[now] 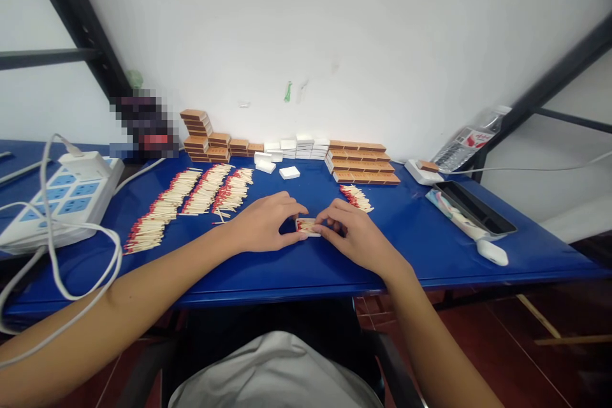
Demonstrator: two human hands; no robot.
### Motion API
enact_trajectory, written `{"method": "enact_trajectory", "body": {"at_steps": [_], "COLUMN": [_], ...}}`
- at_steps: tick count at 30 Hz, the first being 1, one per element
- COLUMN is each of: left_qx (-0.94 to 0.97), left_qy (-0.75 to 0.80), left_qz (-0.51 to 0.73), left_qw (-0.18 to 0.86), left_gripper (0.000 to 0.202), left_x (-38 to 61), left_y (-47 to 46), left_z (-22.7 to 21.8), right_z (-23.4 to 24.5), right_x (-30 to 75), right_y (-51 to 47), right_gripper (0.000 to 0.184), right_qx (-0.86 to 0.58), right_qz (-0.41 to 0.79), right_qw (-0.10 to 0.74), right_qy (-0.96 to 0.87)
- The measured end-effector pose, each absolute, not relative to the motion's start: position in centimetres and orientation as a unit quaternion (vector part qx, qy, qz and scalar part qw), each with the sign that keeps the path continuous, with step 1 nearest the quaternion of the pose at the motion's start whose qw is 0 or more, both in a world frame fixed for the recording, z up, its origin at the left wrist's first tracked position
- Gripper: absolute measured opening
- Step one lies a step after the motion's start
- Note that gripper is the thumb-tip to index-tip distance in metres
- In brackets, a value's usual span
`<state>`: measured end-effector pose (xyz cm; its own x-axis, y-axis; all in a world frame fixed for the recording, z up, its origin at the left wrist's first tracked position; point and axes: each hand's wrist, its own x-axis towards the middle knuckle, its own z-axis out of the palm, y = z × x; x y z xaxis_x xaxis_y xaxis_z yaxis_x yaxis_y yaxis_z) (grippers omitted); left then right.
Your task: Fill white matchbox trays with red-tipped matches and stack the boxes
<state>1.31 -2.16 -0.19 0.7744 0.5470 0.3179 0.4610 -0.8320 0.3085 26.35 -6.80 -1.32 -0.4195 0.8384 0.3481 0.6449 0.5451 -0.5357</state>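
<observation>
A small white matchbox tray (306, 227) with red-tipped matches in it sits on the blue table between my hands. My left hand (272, 222) pinches its left end between thumb and forefinger. At the tray's right end, my right hand (348, 229) has its fingers bent in over the matches, with thumb and fingertips close together; whether a match is between them is too small to tell. Just beyond my right hand lies a small pile of matches (356, 197). Several white trays (289, 173) stand farther back, between stacks of brown matchboxes (363, 162).
Long rows of matches (165, 210) lie to the left. Brown matchbox stacks (217, 148) line the wall. A power strip (62, 194) with white cables is at far left, one cable crossing my left arm. A phone (473, 207), an earbud case (492, 252) and a plastic bottle (471, 139) are right.
</observation>
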Motion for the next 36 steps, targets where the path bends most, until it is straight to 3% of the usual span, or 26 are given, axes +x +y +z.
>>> {"method": "enact_trajectory", "body": {"at_steps": [12,22,36], "left_qx": [0.937,0.94,0.943], "left_qy": [0.259,0.256,0.243], "left_qz": [0.198,0.195,0.202], "left_qw": [0.123,0.115,0.108], "left_gripper": [0.029,0.03,0.027], "left_x": [1.3,1.3,1.2], "left_y": [-2.0,-2.2,-2.1], "left_z": [-0.1,0.0,-0.2], "right_z": [-1.5,-1.5,-1.7], "right_x": [26.1,26.8,26.4], "right_y": [-6.2,-6.5,-5.9], "right_gripper": [0.016,0.018,0.013], "right_qx": [-0.479,-0.473,-0.459], "right_qz": [0.116,0.197,0.171], "right_qw": [0.297,0.301,0.271], "right_qy": [-0.818,-0.805,-0.829]}}
